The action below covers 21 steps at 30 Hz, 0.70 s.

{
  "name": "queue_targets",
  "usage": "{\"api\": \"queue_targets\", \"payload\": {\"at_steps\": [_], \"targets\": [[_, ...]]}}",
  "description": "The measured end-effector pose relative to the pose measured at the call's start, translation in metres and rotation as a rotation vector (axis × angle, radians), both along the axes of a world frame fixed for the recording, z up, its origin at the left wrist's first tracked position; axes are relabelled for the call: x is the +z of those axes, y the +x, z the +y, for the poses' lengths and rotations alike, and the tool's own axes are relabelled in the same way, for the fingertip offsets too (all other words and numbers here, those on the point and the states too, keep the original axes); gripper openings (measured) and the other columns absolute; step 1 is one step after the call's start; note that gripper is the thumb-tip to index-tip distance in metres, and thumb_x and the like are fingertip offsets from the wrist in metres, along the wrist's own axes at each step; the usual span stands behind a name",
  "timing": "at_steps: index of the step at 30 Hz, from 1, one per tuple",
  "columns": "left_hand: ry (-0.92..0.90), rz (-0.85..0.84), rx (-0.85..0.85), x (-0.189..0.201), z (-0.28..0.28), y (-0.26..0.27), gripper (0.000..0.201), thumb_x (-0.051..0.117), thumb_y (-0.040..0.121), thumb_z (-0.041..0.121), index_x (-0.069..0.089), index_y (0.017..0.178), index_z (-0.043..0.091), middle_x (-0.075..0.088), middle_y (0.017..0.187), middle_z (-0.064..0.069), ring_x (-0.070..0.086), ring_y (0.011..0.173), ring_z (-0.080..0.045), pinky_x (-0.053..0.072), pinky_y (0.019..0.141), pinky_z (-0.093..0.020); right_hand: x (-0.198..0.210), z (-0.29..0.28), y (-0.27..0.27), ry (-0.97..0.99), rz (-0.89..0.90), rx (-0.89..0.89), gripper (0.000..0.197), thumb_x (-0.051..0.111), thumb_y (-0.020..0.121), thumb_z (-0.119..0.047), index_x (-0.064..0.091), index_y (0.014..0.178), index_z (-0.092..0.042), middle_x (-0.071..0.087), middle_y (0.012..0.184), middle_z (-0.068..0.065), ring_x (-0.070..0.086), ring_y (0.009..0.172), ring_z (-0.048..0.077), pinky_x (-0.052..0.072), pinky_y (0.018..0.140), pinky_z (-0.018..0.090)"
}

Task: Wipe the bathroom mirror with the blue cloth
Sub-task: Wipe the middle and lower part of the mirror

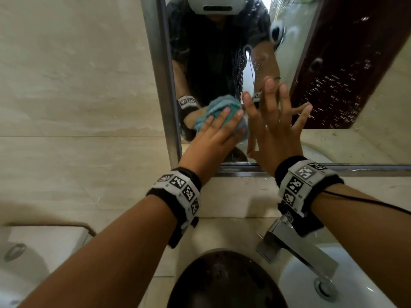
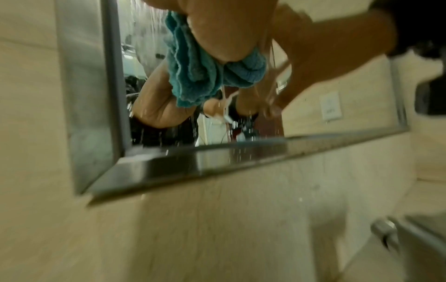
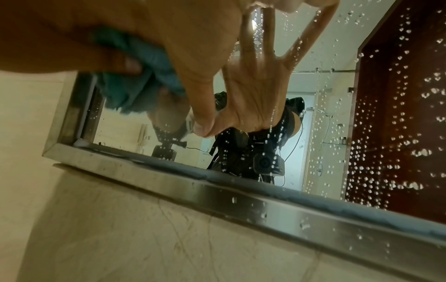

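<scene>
The blue cloth (image 1: 219,103) is bunched against the glass near the lower left corner of the mirror (image 1: 329,90). My left hand (image 1: 213,132) lies flat on the cloth and presses it to the glass with straight fingers. In the left wrist view the cloth (image 2: 193,66) hangs in folds below the palm (image 2: 217,34). Just right of the cloth, my right hand (image 1: 275,123) rests on the mirror with fingers spread and holds nothing. The right wrist view shows that palm (image 3: 193,47) on the glass, the cloth (image 3: 144,66) beside it, and water drops (image 3: 398,114) over the mirror's right part.
A steel frame (image 1: 164,85) borders the mirror on a beige tiled wall. Below stand a chrome faucet (image 1: 295,245) and a white sink (image 1: 311,285). A dark round object (image 1: 222,281) sits at the bottom centre, and a white toilet tank (image 1: 44,241) is at the left.
</scene>
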<state>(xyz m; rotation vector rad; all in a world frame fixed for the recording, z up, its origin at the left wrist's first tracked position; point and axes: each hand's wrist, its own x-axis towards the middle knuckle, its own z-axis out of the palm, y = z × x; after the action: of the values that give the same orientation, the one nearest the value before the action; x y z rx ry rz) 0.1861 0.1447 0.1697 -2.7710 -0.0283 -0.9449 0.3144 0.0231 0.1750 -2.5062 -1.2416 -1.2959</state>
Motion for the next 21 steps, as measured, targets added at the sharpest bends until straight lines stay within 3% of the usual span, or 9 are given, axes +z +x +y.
{"api": "queue_targets", "payload": {"at_steps": [1, 4, 5, 7, 9, 13, 21], "targets": [[-0.009, 0.065, 0.007, -0.009, -0.002, -0.004, 0.072, 0.056, 0.078, 0.0, 0.035, 0.143, 0.018, 0.022, 0.154, -0.01, 0.014, 0.141, -0.035, 0.012, 0.107, -0.056, 0.0, 0.0, 0.0, 0.004, 0.001, 0.003, 0.121, 0.079, 0.066, -0.036, -0.007, 0.149, -0.029, -0.008, 0.154, 0.01, -0.003, 0.143, 0.035, 0.014, 0.099, 0.076], [0.02, 0.351, 0.142, -0.036, 0.0, -0.014, 0.074, 0.042, 0.089, 0.005, -0.002, 0.144, 0.028, -0.019, 0.152, 0.001, -0.022, 0.138, -0.024, -0.01, 0.107, -0.049, 0.0, 0.0, -0.001, 0.0, 0.013, 0.001, 0.125, 0.082, 0.062, -0.036, -0.007, 0.149, -0.029, -0.008, 0.154, 0.01, -0.003, 0.142, 0.035, 0.012, 0.099, 0.076], [0.028, 0.377, 0.151, -0.044, 0.002, -0.018, 0.077, 0.046, 0.09, 0.004, -0.003, 0.144, 0.028, -0.02, 0.151, 0.002, -0.023, 0.137, -0.023, -0.01, 0.108, -0.048, 0.001, 0.0, -0.002, -0.01, 0.016, -0.004, 0.126, 0.083, 0.061, -0.037, -0.006, 0.149, -0.029, -0.008, 0.154, 0.01, -0.003, 0.142, 0.035, 0.011, 0.099, 0.075], [0.065, 0.329, 0.103, -0.052, 0.006, -0.026, 0.086, 0.068, 0.074, -0.002, 0.026, 0.145, 0.022, 0.014, 0.156, -0.002, 0.005, 0.141, -0.025, 0.008, 0.108, -0.049, 0.002, -0.001, -0.003, -0.029, 0.02, -0.011, 0.126, 0.083, 0.06, -0.038, -0.005, 0.149, -0.028, -0.008, 0.154, 0.01, -0.004, 0.142, 0.035, 0.01, 0.099, 0.075], [0.101, 0.286, 0.092, -0.058, 0.014, -0.03, 0.083, 0.077, 0.059, -0.002, 0.049, 0.135, 0.017, 0.041, 0.146, -0.005, 0.032, 0.135, -0.028, 0.02, 0.104, -0.052, 0.003, -0.002, -0.004, -0.042, 0.042, -0.009, 0.127, 0.083, 0.059, -0.041, -0.005, 0.149, -0.029, -0.009, 0.154, 0.009, -0.006, 0.141, 0.035, 0.011, 0.099, 0.076], [0.123, 0.247, 0.076, -0.052, 0.021, -0.039, 0.069, 0.068, 0.066, 0.003, 0.053, 0.132, 0.015, 0.044, 0.144, -0.006, 0.041, 0.132, -0.03, 0.025, 0.104, -0.051, 0.005, -0.004, -0.006, -0.057, 0.077, 0.003, 0.134, 0.085, 0.053, -0.045, -0.006, 0.149, -0.029, -0.011, 0.153, 0.009, -0.007, 0.141, 0.036, 0.012, 0.098, 0.077], [0.151, 0.272, 0.165, -0.053, 0.025, -0.05, 0.082, 0.082, 0.059, 0.003, 0.051, 0.134, 0.014, 0.044, 0.144, -0.009, 0.043, 0.13, -0.033, 0.03, 0.103, -0.05, 0.003, -0.004, -0.005, -0.066, 0.064, -0.005, 0.133, 0.083, 0.055, -0.046, -0.01, 0.148, -0.029, -0.01, 0.153, 0.01, -0.005, 0.142, 0.037, 0.01, 0.1, 0.076]]}}
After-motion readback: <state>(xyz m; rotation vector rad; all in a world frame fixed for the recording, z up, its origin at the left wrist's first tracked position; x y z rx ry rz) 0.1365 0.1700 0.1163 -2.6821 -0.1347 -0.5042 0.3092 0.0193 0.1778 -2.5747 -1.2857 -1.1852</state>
